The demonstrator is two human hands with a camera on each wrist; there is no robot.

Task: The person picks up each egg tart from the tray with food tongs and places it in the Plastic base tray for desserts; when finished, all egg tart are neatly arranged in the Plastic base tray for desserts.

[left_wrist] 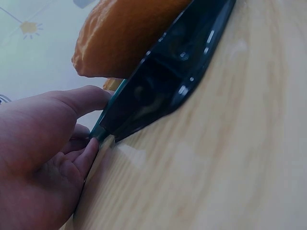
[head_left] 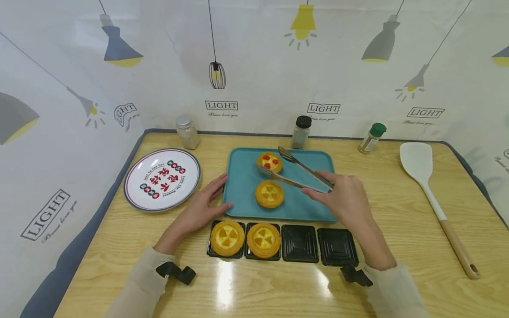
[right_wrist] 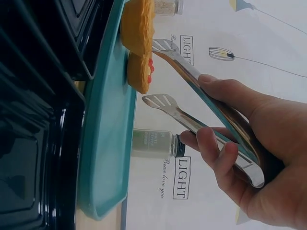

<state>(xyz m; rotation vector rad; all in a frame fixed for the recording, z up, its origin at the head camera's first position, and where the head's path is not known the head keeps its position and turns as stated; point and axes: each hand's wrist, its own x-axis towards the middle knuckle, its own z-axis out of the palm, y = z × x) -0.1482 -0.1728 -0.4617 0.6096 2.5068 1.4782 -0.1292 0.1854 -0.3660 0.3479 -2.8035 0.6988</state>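
Beige sleeves [head_left: 139, 278] lie nearest, in front of the blue tray [head_left: 306, 210], over which the right hand [head_left: 346, 196] has its grip round parted tongs [head_left: 306, 168], slanting leftward toward the red-topped tart [head_left: 270, 158] at the tray's back, while the left hand [head_left: 199, 205] touches its left edge.
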